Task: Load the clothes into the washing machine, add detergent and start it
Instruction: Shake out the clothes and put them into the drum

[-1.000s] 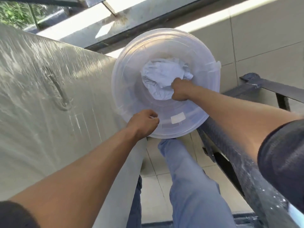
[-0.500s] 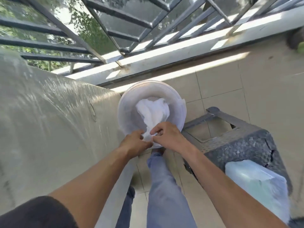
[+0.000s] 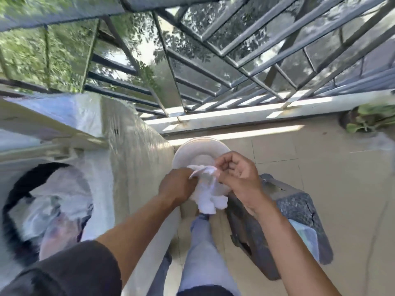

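— While both hands are on that white garment (image 3: pixel 206 194) at the middle of the frame, what matters most for getting it into the drum?

— Keeping it gathered. The left hand (image 3: pixel 178 185) has its fingers curled into the cloth from the left, and the right hand (image 3: pixel 237 174) pinches the upper edge between thumb and fingertips. Most of the fabric hangs loose below them, over the clear plastic basin (image 3: pixel 199 149) on the floor.

— So the tail could drag?

— I'd think so. The washing machine (image 3: pixel 132 159) fills the left of the frame, and its round opening (image 3: pixel 46 208) sits at lower left, well apart from the garment. The cloth has to travel across the machine's corner, so bunching the hanging part up first would stop it snagging there.

— Is there room inside?

— Pale laundry (image 3: pixel 53 206) already shows in the opening, blurred, but dark space remains around it. Push the piece well down rather than leaving it on the lip.

— Anything to avoid on the right?

— A dark stone block (image 3: pixel 299 210) stands just beside the basin; swing left, away from it.
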`<control>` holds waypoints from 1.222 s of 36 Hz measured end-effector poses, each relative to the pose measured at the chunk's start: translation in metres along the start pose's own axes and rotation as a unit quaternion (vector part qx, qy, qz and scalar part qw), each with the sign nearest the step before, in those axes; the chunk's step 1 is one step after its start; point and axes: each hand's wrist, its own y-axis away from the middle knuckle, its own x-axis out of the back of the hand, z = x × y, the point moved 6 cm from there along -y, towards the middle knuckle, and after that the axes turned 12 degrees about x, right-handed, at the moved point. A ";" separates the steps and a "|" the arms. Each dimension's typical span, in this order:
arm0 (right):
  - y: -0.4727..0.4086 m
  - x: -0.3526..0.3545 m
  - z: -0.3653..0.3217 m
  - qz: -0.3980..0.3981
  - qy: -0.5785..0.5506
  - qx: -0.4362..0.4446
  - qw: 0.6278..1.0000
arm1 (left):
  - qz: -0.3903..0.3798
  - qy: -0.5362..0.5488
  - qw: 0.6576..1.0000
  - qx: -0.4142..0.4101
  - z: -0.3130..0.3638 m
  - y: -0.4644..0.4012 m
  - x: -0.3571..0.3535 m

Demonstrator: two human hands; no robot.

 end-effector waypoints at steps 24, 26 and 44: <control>0.035 -0.068 0.004 -0.137 0.425 -0.074 0.892 | -0.109 0.409 0.880 -0.215 0.042 0.208 0.195; 0.034 -0.070 -0.010 -0.121 0.448 -0.053 0.884 | -0.086 0.408 0.886 -0.204 0.030 0.215 0.201; 0.074 -0.112 -0.055 -0.143 0.509 -0.027 0.849 | -0.082 0.518 0.814 -0.249 -0.030 0.289 0.231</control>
